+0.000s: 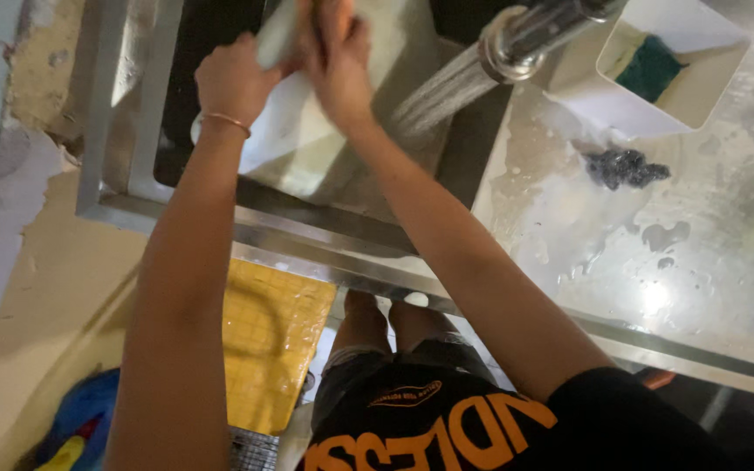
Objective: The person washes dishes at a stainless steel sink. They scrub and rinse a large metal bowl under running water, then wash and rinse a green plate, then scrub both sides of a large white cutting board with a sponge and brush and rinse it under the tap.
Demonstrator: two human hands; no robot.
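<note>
Inspector: Hands are working together over the steel sink [220, 205]. The left hand [236, 80] is closing its fingers around the edge of a pale plate-like dish [294, 131], holding it tilted above the basin. The right hand [338, 65] is pressing down on the same dish from above, fingers curled narrow; whether a cloth or sponge is sitting under them cannot be told, as that part is blurring.

Assessor: And the water?

Inspector: Water is running from the chrome tap [525, 35] in a slanting stream [442, 92], falling just beside the dish on its right rather than squarely onto it.

Assessor: What is lying nearby?

Inspector: A dark scouring pad [626, 167] is resting on the wet steel counter [700, 262], well apart from both hands. A white holder [656, 100] with a green sponge [652, 70] in it is sitting beyond that. A yellow mat [272, 340] is lying on the floor below.

Assessor: Judgement on technique?

Inspector: The grip appears sound. In my view the person is likely getting a better rinse by turning the dish further into the stream, keeping the left fingers firm on the rim since the surface is probably slippery, and holding it low in the basin to limit splashing.
</note>
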